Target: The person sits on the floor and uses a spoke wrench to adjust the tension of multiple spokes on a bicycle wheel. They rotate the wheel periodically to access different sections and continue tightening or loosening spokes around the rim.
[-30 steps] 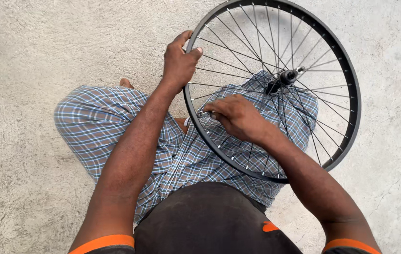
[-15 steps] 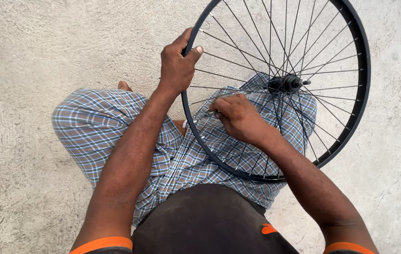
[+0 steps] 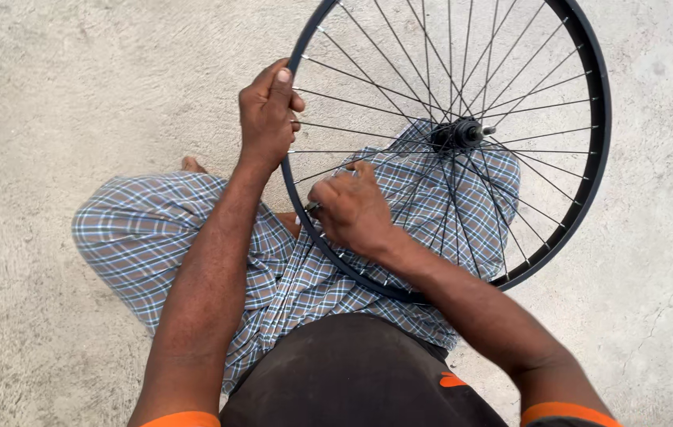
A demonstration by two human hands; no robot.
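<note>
Bare bicycle wheel held over the lap of a seated person in a checked blue wrap, on a rough concrete floor. The rim stands on edge, tilted away from the viewer; the hub axle points right. Left hand is closed around the rim's left side. Right hand, reaching through the spokes, pinches a small dark tool against the rim; its forearm hides the lower rim.

Single head view, steeply downward, close over lap
</note>
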